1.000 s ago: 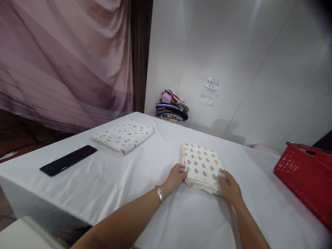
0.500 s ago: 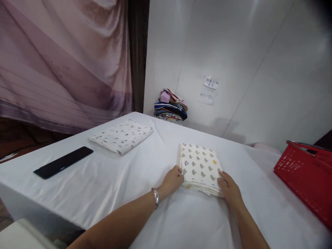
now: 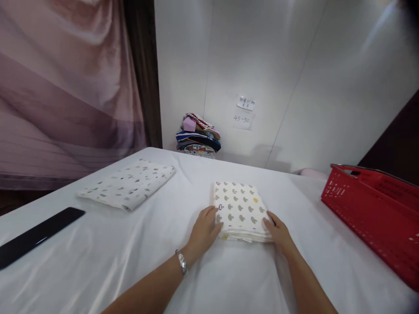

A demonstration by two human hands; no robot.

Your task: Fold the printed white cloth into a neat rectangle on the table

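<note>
A white cloth (image 3: 131,253) covers the table, smooth and glossy, with soft creases catching the light. Near its middle lies a folded towel (image 3: 240,209), cream with grey mushroom-like prints. The left hand (image 3: 203,229) rests at the towel's near left corner, fingers curled lightly against its edge; the right hand (image 3: 278,231) sits at the near right corner, fingertips on the fold. Neither hand closes around it — both press or steady it flat on the cloth. A bracelet (image 3: 181,262) rings the left wrist.

Well to the left lies a second folded towel (image 3: 129,188) with small dark prints, and nearer the table's left edge a long black slab (image 3: 36,235). A red basket (image 3: 376,218) stands at the right. Behind, a pile of clothes (image 3: 199,136) leans against a white panelled wall bearing two paper notes (image 3: 244,111) — beside it hangs a pinkish curtain (image 3: 65,87).
</note>
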